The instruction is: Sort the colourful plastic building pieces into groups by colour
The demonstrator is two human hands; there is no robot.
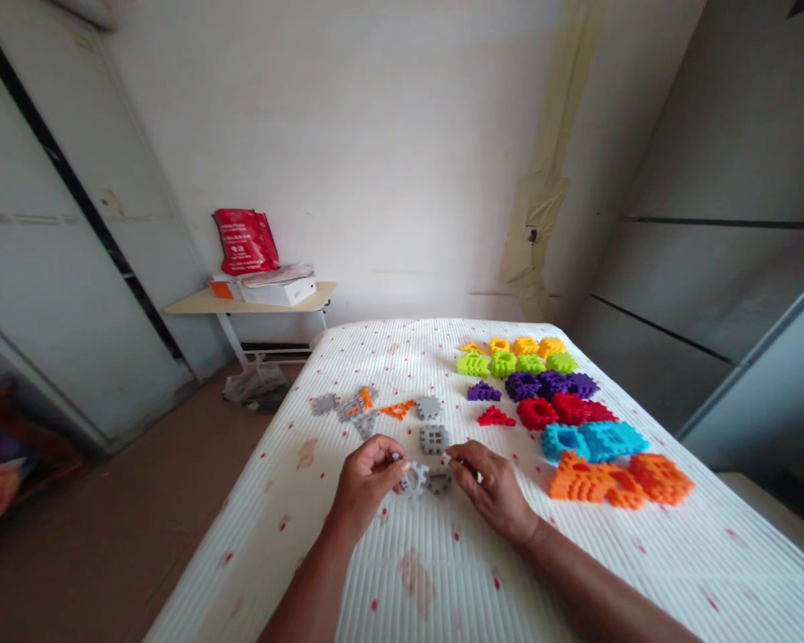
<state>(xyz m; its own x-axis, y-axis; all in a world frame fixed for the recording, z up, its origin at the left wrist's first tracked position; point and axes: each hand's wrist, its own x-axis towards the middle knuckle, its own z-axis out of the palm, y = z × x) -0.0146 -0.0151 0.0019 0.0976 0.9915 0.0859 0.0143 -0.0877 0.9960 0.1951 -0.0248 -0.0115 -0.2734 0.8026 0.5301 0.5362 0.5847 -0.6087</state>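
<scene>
My left hand (373,469) is closed in a pinch on a grey notched building piece (415,480) with an opening in it. To its right, my right hand (486,482) has its fingers pressed together; a small pale bit shows at the fingertips, too little to name. Between the hands lies another grey piece (439,483). Just beyond them are a grey window piece (434,438) and a solid grey square (429,407). An orange triangular piece (397,409) rests farther left, near a grey and orange cluster (357,405).
Sorted blocks stand in rows on the right of the white bedspread (402,572): yellow (526,346), green (502,363), purple (553,385), red (569,409), blue (615,439) and orange ones (660,480). A side table (268,304) with a red bag (246,241) stands by the wall.
</scene>
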